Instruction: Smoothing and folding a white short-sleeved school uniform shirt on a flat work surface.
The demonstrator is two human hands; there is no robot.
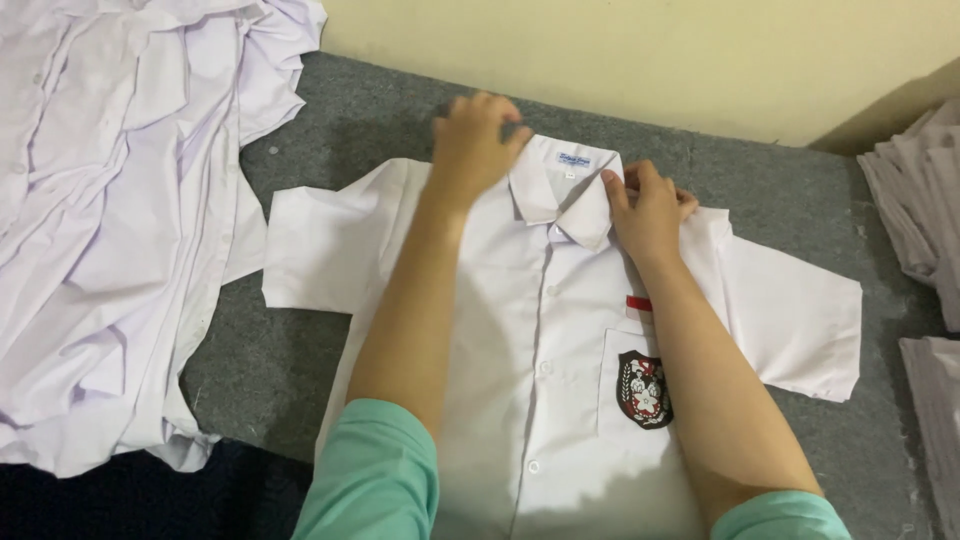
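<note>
- One white shirt (545,330) lies front up and buttoned, flat on the grey desk (330,130), collar toward the wall (640,55), both short sleeves spread out.
- Left hand (472,148) rests on the collar's left side at the shoulder, fingers (490,105) curled loosely and pressing the cloth, not gripping anything.
- Right hand (648,210) sits at the collar's right side; its fingers (612,187) pinch the collar edge.
- One dark badge (644,390) on the chest pocket, one small red strip (639,303) above it.
- One heap of crumpled white shirts (110,210) lies to the left, well apart from the hands.
- Two stacks of folded cloth (920,210) at the right edge.
</note>
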